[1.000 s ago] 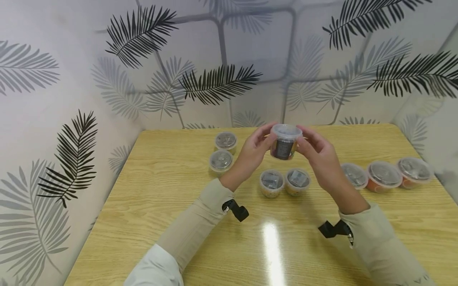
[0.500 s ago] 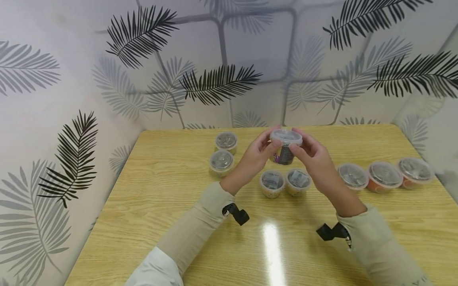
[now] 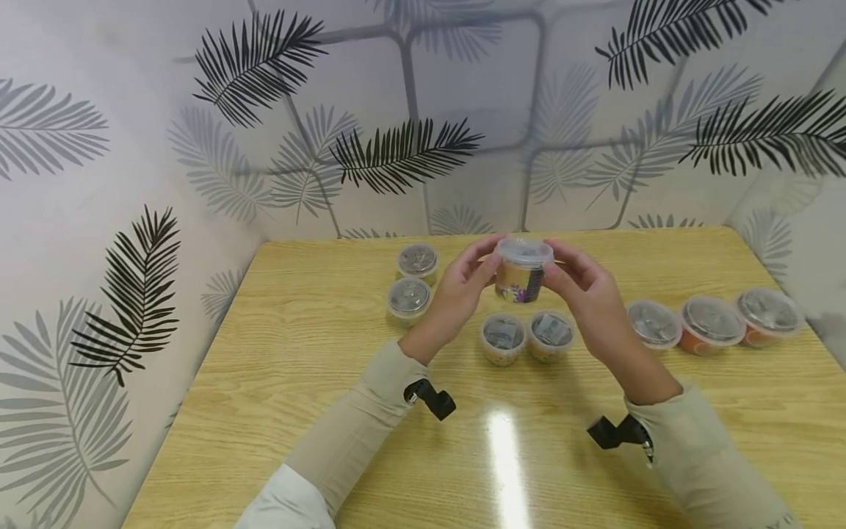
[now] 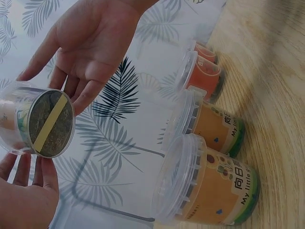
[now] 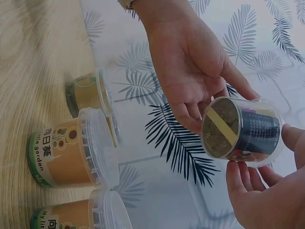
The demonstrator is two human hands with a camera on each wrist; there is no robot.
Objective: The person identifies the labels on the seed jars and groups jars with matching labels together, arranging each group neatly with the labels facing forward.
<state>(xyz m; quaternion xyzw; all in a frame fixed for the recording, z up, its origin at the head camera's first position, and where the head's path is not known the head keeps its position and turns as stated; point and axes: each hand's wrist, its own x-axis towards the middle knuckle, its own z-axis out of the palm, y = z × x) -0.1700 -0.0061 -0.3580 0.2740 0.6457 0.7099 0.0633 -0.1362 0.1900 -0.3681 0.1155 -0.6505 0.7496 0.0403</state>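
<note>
A clear-lidded plastic tub (image 3: 515,278) with a printed label is held above the table, roughly upright, between both hands. My left hand (image 3: 460,288) grips its left side, thumb toward me; the right hand (image 3: 587,292) grips the opposite side. An orange area, purple flowers and part of a dark text panel face me. From below, in the left wrist view, the tub's base (image 4: 51,124) shows dark brown contents and a yellow strip across it. Under the hands stand two orange sunflower-label tubs (image 3: 502,339), side by side.
Two lidded tubs (image 3: 408,297) stand one behind the other at the left. To the right, a row of three tubs (image 3: 710,323) includes red-orange ones. A leaf-patterned wall covering (image 3: 463,191) rises behind the wooden table (image 3: 297,330).
Between the fingers the tub has turned, its dark text panel moving toward the right and purple flowers coming into view. Tub and hands are slightly lower and further left than a second ago.
</note>
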